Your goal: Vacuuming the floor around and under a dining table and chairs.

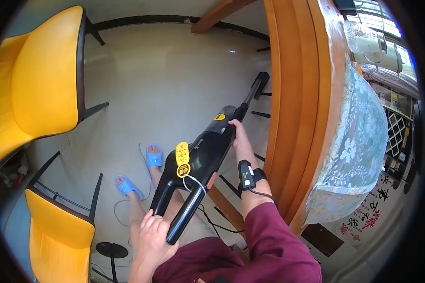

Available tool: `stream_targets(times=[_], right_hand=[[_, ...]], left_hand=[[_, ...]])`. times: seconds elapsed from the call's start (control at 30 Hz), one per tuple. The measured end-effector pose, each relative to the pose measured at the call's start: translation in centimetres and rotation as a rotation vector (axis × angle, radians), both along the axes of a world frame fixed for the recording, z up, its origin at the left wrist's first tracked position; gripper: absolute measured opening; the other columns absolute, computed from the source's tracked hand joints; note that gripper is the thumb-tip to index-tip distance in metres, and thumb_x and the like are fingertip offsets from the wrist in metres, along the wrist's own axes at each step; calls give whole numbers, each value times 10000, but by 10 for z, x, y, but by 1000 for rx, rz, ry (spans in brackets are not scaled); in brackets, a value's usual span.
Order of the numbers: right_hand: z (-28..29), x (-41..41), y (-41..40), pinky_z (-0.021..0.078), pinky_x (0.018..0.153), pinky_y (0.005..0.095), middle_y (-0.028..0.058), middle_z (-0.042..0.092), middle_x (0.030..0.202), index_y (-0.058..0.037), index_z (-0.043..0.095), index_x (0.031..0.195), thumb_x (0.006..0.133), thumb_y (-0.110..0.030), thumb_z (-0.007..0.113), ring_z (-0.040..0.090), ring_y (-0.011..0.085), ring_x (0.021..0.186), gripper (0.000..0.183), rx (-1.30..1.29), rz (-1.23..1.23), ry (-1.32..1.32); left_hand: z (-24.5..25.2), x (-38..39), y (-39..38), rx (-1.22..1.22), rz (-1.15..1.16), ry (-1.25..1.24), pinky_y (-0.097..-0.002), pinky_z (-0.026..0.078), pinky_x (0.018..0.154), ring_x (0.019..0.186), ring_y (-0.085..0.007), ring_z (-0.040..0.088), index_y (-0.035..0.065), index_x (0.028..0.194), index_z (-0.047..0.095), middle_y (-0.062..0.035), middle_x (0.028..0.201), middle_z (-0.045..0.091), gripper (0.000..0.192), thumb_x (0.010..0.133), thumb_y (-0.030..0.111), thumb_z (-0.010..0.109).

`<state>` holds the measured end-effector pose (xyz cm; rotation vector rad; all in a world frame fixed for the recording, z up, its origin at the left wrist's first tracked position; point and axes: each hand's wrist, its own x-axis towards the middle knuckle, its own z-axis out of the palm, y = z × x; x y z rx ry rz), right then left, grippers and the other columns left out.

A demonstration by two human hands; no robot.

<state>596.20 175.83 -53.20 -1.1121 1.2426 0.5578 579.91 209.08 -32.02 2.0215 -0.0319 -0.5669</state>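
Note:
A black stick vacuum cleaner point(202, 152) runs diagonally across the view, from my lap up to the right. My left hand point(156, 235) is closed around the lower rear end of its handle. Near the front of the body, beside the clear dust container point(221, 118), my right hand point(238, 131) supports it from the right side; its fingers are partly hidden. The metal tube point(253, 92) leads to a dark floor head point(261, 83) by the wooden table's edge. A yellow tag point(182, 154) hangs on the body, and a white cord loops at the handle.
Yellow chairs point(47, 74) with black legs stand at left, near a small round black stand point(112, 250). A wooden table point(294, 106) at right bears a lace food cover point(357, 141) and a glass jug point(363, 39). Thin cables point(118, 212) lie on the floor near my blue slippers point(127, 185).

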Motion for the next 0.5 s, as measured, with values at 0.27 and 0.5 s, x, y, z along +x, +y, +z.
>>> stream_targets(times=[0.27,0.5], right_hand=[[-9,-58,142,481,621,420,153,519,858,10,381,1044,610,-150,573,562,259,728,501,-334,217,-139],[0,-106,222,385,866,340,155,419,1070,30,173,1224,619,-88,622,457,237,995,763,-201,416,-381]], left_hand=[[0,-111,91,87,223,276,-417,373,899,953,-404,510,-27,851,521,-181,828,541,391,474,53,586],[-1,-220,153,289,424,150,-479,401,819,617,-324,530,-11,661,509,-141,595,495,281,428,130,577]])
